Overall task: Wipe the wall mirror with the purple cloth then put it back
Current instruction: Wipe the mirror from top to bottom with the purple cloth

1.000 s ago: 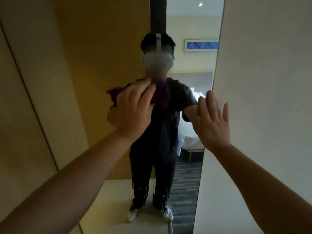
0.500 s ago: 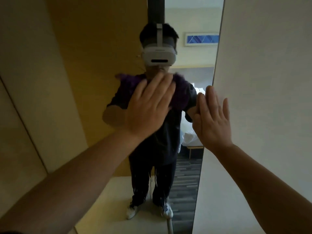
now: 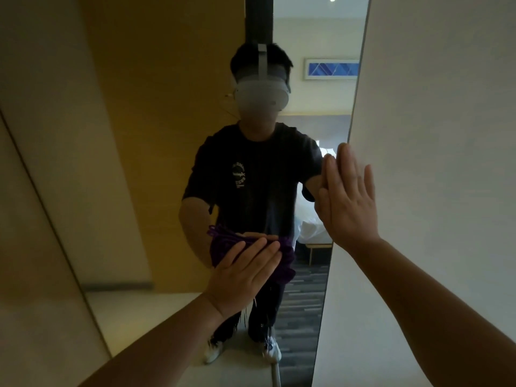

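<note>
Because the left hand [image 3: 245, 277] only presses the purple cloth [image 3: 282, 261] flat-fingered against the wall mirror [image 3: 173, 163], with the right hand [image 3: 347, 202] flat and empty, the cloth could slip and drop.

We find only one piece of lettering: a small round white print on the chest of the dark T-shirt [image 3: 239, 174] reflected in the wall mirror [image 3: 167, 135], just below and left of the reflected headset [image 3: 262, 97]. Its characters are too small and blurred for us to read. We can make out no other text, brand, number or sign.
</note>
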